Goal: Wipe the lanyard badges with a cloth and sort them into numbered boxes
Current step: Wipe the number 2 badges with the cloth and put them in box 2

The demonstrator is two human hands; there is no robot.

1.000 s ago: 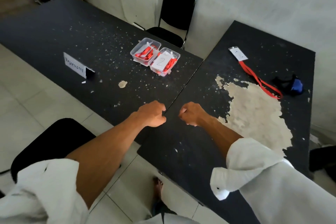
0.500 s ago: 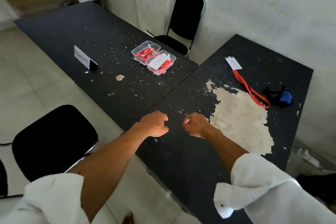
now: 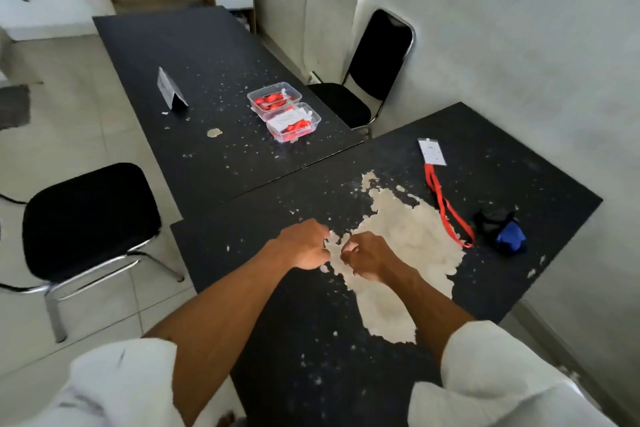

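Over the near table [image 3: 277,305] — left hand [image 3: 304,244], right hand [image 3: 369,256] clenched, empty; lanyard badge [image 3: 432,152], cloth [image 3: 510,236] lie apart, right.

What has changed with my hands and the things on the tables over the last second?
The left hand and right hand moved rightward together, from the table seam to the edge of the pale worn patch. Their fingers are curled as before, holding nothing. The lanyard badge, cloth and boxes lie where they were.
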